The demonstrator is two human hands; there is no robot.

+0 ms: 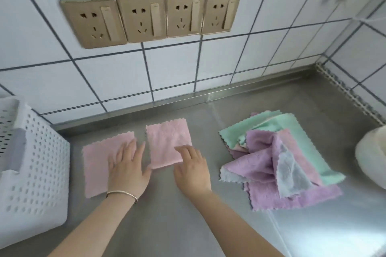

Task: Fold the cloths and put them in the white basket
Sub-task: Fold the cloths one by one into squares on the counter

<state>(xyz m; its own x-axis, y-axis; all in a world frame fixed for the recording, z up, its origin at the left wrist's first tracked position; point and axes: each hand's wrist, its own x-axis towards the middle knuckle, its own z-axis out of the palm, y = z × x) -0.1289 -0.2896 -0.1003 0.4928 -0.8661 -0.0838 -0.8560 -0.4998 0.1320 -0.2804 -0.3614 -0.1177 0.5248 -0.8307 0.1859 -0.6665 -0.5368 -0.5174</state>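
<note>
Left hand (125, 167) is pressing flat on one folded pink cloth (98, 165), right hand (191, 170) flat on the second pink cloth (169, 144); neither is gripping. Risk: folds springing open when lifting toward the white basket (39, 173).

You have two folded pink fleece cloths in front of you, one on the left (95, 165) and one on the right (167, 142). One heap of unfolded green, purple and grey cloths (279, 158) lies to your right; its cloths overlap too much to count. One white perforated plastic basket (39, 169) stands at your left. Four gold wall sockets (150, 17) sit in a row on the tiles. Two hands show, left (127, 171) and right (193, 171), and one thin bracelet (122, 193).
</note>
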